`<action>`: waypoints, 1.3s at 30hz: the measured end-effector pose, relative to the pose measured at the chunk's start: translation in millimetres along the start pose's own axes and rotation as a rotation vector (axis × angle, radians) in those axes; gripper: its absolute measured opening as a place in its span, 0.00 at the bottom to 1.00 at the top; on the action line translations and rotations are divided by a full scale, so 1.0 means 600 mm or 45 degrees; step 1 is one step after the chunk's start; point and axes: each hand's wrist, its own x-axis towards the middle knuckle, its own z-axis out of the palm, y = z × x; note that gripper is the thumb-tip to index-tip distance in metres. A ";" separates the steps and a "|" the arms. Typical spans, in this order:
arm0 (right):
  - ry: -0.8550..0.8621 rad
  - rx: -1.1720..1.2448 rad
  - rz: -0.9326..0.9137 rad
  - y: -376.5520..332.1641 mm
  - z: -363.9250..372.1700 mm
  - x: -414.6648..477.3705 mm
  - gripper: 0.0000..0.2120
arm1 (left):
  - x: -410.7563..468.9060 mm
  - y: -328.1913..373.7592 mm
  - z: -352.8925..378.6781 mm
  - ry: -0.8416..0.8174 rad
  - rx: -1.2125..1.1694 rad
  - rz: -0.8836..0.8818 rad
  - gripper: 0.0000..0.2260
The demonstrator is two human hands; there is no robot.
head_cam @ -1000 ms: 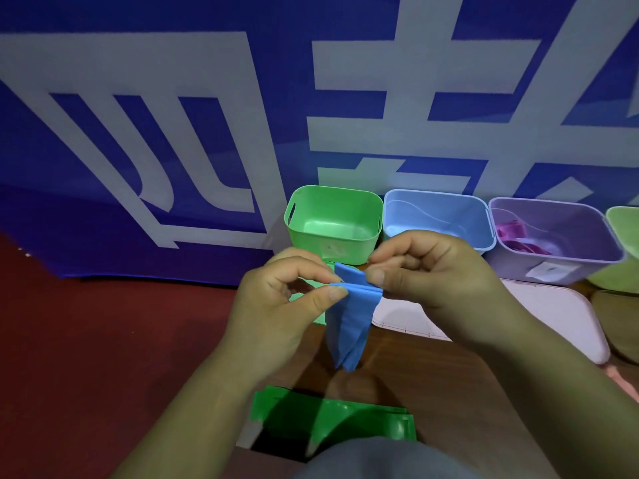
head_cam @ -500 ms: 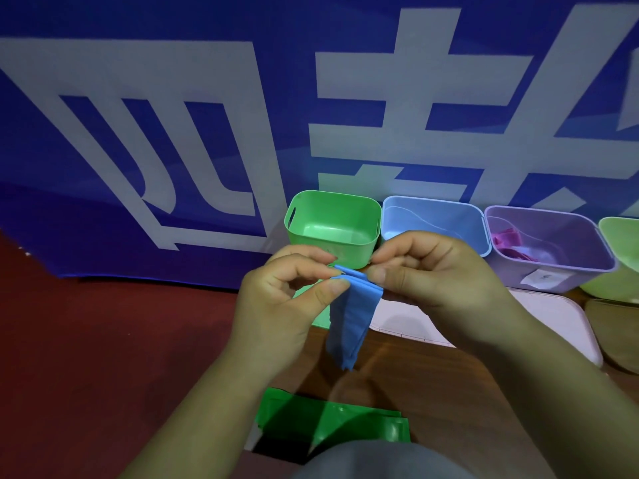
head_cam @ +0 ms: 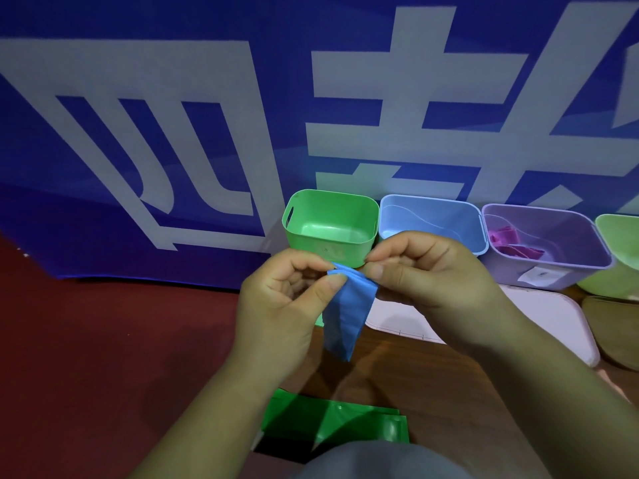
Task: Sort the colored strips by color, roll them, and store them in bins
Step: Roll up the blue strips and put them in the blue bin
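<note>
A blue strip (head_cam: 347,311) hangs folded between my two hands above the wooden table (head_cam: 432,392). My left hand (head_cam: 283,305) pinches its top left edge between thumb and fingers. Its top right edge is pinched by my right hand (head_cam: 425,274). Green strips (head_cam: 332,423) lie flat on the table near my body. Behind my hands stand a green bin (head_cam: 328,224), a light blue bin (head_cam: 432,219) and a purple bin (head_cam: 549,243) with pink strips (head_cam: 511,242) inside.
A pale green bin (head_cam: 619,254) is cut off at the right edge. A white lid (head_cam: 536,316) lies flat in front of the bins. A blue banner with white characters (head_cam: 207,133) hangs behind. Red floor (head_cam: 103,340) lies to the left.
The hanging part of the blue strip has grown shorter as my hands gathered it at the top. Both hands stay in about the same place.
</note>
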 end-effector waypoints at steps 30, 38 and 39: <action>0.138 -0.842 -0.369 -0.126 0.048 0.050 0.03 | 0.101 0.103 -0.073 -0.238 0.309 0.091 0.12; 0.101 -1.010 -0.446 -0.139 0.001 0.025 0.09 | 0.087 0.124 -0.017 -0.196 0.311 0.084 0.12; 0.090 -1.010 -0.443 -0.139 -0.006 0.022 0.08 | 0.083 0.125 -0.010 -0.185 0.308 0.079 0.12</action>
